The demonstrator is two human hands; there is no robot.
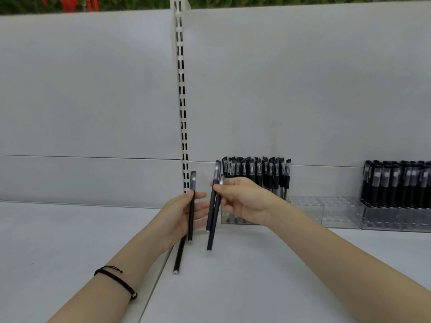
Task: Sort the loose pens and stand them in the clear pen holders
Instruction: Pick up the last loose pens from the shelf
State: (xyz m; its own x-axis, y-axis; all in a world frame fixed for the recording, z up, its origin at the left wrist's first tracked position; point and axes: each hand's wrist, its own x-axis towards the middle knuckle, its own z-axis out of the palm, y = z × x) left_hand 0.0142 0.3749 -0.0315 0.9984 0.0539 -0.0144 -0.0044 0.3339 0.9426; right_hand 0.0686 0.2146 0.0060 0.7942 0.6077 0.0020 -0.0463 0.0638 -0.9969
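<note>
Already much of the sorting looks done: a row of capped black pens [256, 171] stands in the clear plastic pen holder [233, 221] just behind the right hand [245, 201]. Another dense batch of black pens [396, 183] fills the clear holder at the far right [396, 220]. Between them, a clear gridded holder [326, 209] shows no pens that I can make out.

The left hand [180, 213] curls its fingers and thumb round a single slim black pen [191, 224], held upright. The right hand pinches two slim black pens [212, 215] near their caps, their lower ends hanging toward the white shelf [256, 276]. One loose black pen [179, 256] lies on the shelf under the left hand, partly hidden by it. By my reckoning, those four are what is left to stand in holders.
</note>
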